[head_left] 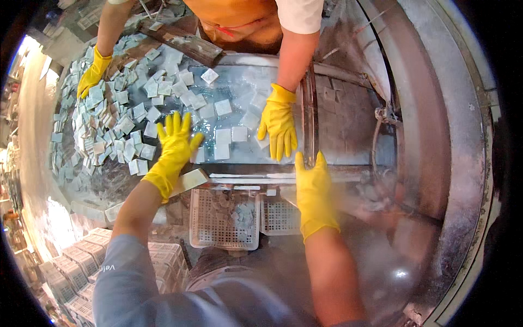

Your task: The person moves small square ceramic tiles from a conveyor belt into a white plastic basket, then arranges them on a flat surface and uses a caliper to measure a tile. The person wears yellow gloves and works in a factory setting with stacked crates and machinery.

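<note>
On the wet grey sorting table (239, 82), far side of centre, items largest to smallest:

1. Curved rust-brown metal drum wall (430, 125), right of scene, sweeping from far to near; its lower reach blurs into steam or spray.
2. Heap of pale blue-white square tiles (109, 125), left half of the table, piled loosely; a thinner scatter runs right toward the middle.
3. White perforated plastic basket (218, 218), near edge below the table, a few tiles inside; a 2nd basket lies just right of it, partly covered by the right forearm.
4. Left hand (175, 143), yellow rubber glove, fingers spread wide and flat, gripping nothing. It hovers over or rests on the right fringe of the heap; contact cannot be told. Loose tiles lie just beyond and to the right of the fingertips, so this hand is the nearer one to the heap.
5. Right hand (315, 191), yellow rubber glove, fingers straight and together, empty, at the table's near rim by a dark upright bar (309, 114).
6. A co-worker's 2 yellow-gloved hands (279, 122), reaching from the far side, 1 flat on tiles mid-table, 1 at the far left of the heap.

Hard to make out: tile faces, the number of tiles, the basket stacks at near left, cut off by the rim.
</note>
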A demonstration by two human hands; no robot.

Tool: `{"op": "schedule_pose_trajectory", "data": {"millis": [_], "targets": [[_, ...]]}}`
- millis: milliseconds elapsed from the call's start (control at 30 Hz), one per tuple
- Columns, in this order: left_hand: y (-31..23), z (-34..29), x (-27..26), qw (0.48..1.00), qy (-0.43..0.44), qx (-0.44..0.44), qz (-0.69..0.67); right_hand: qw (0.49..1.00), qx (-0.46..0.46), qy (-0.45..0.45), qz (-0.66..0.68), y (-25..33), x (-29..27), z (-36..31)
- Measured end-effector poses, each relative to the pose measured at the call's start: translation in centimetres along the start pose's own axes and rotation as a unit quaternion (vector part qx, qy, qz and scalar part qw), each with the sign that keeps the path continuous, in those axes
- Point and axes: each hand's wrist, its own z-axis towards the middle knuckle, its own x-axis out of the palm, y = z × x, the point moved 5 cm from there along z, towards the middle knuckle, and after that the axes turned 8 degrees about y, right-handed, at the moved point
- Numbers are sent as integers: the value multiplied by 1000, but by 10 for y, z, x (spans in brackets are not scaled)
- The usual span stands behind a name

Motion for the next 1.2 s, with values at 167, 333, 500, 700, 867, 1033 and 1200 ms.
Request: {"op": "schedule_pose_trajectory", "data": {"millis": [167,333,500,700,867,1033,1200], "targets": [[-65,48,14,998,-39,-33,27,1000,2,18,2,-2,5,1],[-89,41,16,999,7,27,-18,1000,-11,-15,16,-12,13,7],[-43,18,-1,996,-23,77,-38,1000,4,10,23,-7,7,6],[-1,6,-14,999,21,41,-9,1000,9,19,-11,-1,5,2],[13,19,-2,999,-29,-33,-11,1000,8,17,-11,-3,4,3],[-32,6,26,1000,-4,-11,6,1000,10,19,3,-2,6,2],[-134,21,22,997,22,0,-73,1000,6,8,27,-7,10,4]]}}
